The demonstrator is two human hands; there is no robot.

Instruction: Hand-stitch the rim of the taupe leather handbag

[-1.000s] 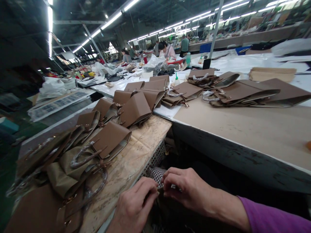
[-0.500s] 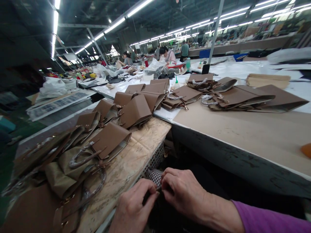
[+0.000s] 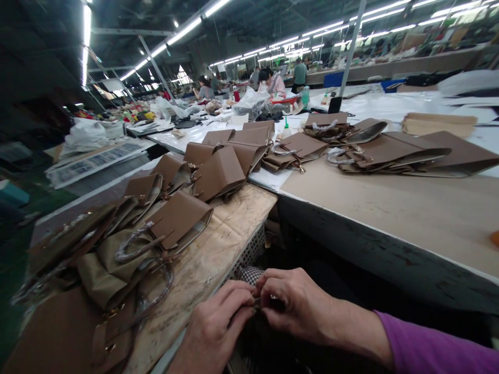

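Note:
Low in the head view, my left hand (image 3: 218, 322) and my right hand (image 3: 290, 301) meet fingertip to fingertip over the dark gap at the table's edge. Both are closed in a pinch. Whatever lies between the fingertips is too small and hidden to name. Just behind the fingers shows a piece of black-and-white checked cloth (image 3: 250, 274); whether I grip it cannot be told. Left of my hands, a brown handbag (image 3: 181, 218) lies on the worn tabletop (image 3: 230, 228), near other bags with plastic-wrapped handles.
More brown bags (image 3: 393, 148) lie on the right-hand table (image 3: 370, 202). A bottle with a green tip (image 3: 286, 130) stands behind. A perforated crate side (image 3: 253, 246) is below the left table edge. Co-workers (image 3: 273, 85) sit farther back. A metal post (image 3: 353, 49) rises at right.
My fingertips have drawn closer together, and the right fingers are curled a little differently. The view has shifted slightly. The bags lie as before.

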